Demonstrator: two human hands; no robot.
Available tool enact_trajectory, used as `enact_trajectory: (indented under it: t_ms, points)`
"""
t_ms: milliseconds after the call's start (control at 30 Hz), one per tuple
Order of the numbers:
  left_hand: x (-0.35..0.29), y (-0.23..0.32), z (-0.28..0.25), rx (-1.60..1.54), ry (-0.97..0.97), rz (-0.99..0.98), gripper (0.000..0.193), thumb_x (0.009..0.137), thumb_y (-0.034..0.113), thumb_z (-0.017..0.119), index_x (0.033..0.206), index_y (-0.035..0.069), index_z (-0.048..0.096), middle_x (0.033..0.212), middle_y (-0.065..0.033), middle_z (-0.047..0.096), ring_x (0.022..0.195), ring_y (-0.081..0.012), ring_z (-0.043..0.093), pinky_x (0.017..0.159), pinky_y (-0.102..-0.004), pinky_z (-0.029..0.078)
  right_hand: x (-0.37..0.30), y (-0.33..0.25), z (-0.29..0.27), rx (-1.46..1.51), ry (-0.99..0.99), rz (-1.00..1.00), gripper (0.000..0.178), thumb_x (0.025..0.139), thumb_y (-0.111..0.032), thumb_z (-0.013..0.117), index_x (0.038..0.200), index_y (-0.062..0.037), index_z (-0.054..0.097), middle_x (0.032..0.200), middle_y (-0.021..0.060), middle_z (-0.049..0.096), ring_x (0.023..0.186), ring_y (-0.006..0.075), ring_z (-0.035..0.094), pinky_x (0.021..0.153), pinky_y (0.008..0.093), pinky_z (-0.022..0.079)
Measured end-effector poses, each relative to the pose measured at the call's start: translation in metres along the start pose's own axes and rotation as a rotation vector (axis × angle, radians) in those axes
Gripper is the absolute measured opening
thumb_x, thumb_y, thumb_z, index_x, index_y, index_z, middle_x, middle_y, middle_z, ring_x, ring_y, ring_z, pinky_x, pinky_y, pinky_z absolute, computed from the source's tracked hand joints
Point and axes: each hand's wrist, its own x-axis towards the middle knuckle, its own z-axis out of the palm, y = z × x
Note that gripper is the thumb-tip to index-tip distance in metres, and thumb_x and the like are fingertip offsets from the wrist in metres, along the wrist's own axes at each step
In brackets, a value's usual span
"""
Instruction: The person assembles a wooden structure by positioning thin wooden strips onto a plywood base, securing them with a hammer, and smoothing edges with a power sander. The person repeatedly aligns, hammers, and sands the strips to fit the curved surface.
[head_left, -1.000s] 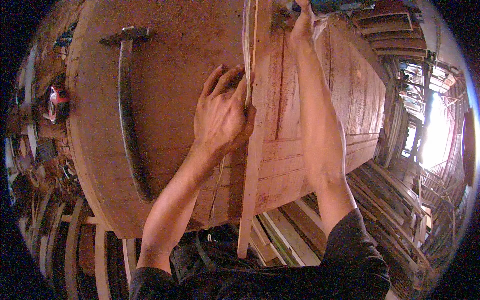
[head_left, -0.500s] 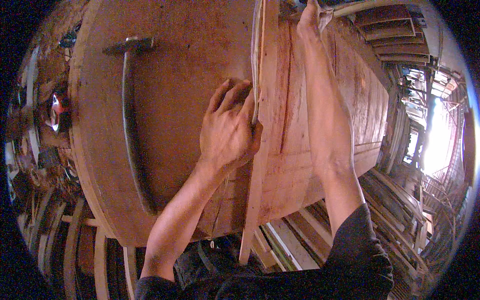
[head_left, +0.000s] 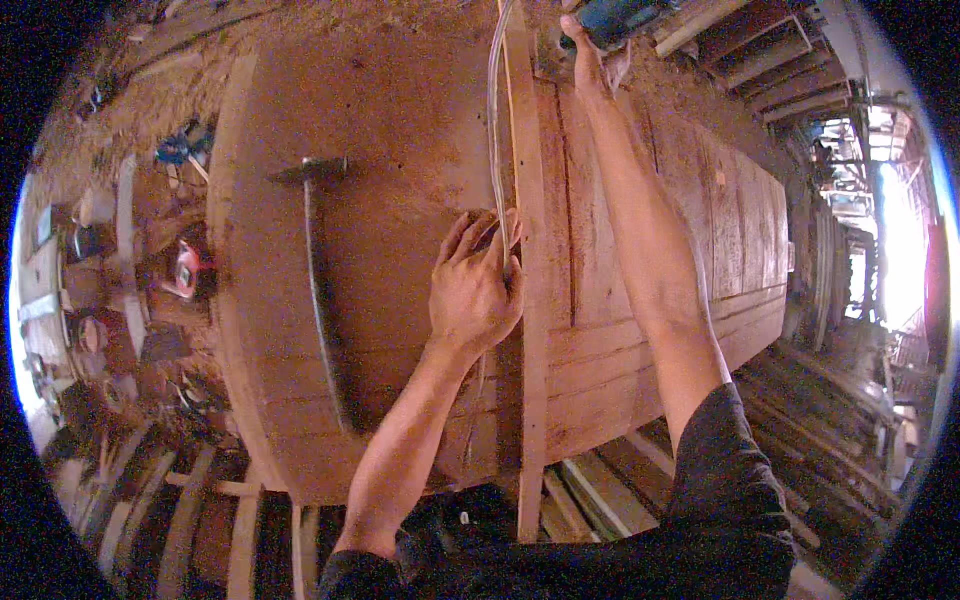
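My left hand is closed beside a long wooden strip, its fingers curled around a pale grey cord. That cord runs along the strip's left side up to the top edge of the view. My right arm reaches far forward, where my right hand is closed on a teal, bulky tool. Part of this tool is cut off, so its exact kind cannot be told. Left of my left hand, a hammer with a long dark handle lies on a broad reddish-brown wooden panel.
Panelled wooden boards extend to the right of the strip. Slats and planks lie below the panel on both sides. A red-and-white object and assorted clutter lie off the panel's left edge. Sawdust-coloured ground shows at the far side.
The view has shifted, so the hammer and panel sit farther right and lower. More of the teal tool at my right hand now shows. My left hand stays closed by the strip.
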Motion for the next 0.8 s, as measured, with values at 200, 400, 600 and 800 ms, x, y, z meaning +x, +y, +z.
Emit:
enact_trajectory:
  t_ms: [200, 400, 600, 800]
  points:
    - [-0.007, -0.004, -0.016, -0.215, -0.036, -0.131, 0.065, 0.09, 0.018, 0.068, 0.15, 0.005, 0.045, 0.121, -0.0114, 0.072, 0.116, -0.036, 0.064, 0.111, -0.0514, 0.043, -0.073, -0.121, -0.104, -0.227, -0.234, 0.262, 0.041, 0.079, -0.023, 0.089, 0.111, -0.0106, 0.066, 0.104, 0.0, 0.07, 0.094, 0.0158, 0.066, 0.085, 0.0336, 0.055]
    - [-0.127, 0.002, -0.021, -1.028, 0.091, -0.298, 0.027, 0.099, 0.013, 0.064, 0.125, 0.004, 0.065, 0.103, -0.0101, 0.074, 0.093, -0.0213, 0.069, 0.083, -0.0369, 0.057, -0.186, -0.278, -0.217, -0.488, -0.343, 0.135, 0.045, 0.08, -0.026, 0.083, 0.118, -0.01, 0.064, 0.111, 0.0038, 0.07, 0.104, 0.023, 0.064, 0.091, 0.0376, 0.052]
    - [-0.303, 0.032, -0.124, -0.232, -0.662, 0.123, 0.02, 0.096, 0.013, 0.068, 0.116, 0.01, 0.071, 0.106, -0.0067, 0.074, 0.095, -0.0247, 0.07, 0.088, -0.0336, 0.056, -0.225, -0.39, -0.3, -0.743, -0.488, -0.061, 0.05, 0.082, -0.028, 0.078, 0.126, -0.0093, 0.063, 0.118, 0.0077, 0.069, 0.113, 0.0302, 0.062, 0.098, 0.0417, 0.049]
    - [-0.221, 0.129, -0.215, -0.314, -0.05, -0.169, 0.039, 0.09, 0.002, 0.072, 0.128, 0.011, 0.068, 0.123, -0.013, 0.071, 0.109, -0.0287, 0.069, 0.096, -0.0362, 0.054, -0.28, -0.417, -0.329, -0.717, -0.437, 0.028, 0.05, 0.081, -0.029, 0.068, 0.126, -0.0079, 0.066, 0.126, 0.0124, 0.068, 0.124, 0.0358, 0.059, 0.106, 0.0458, 0.046]
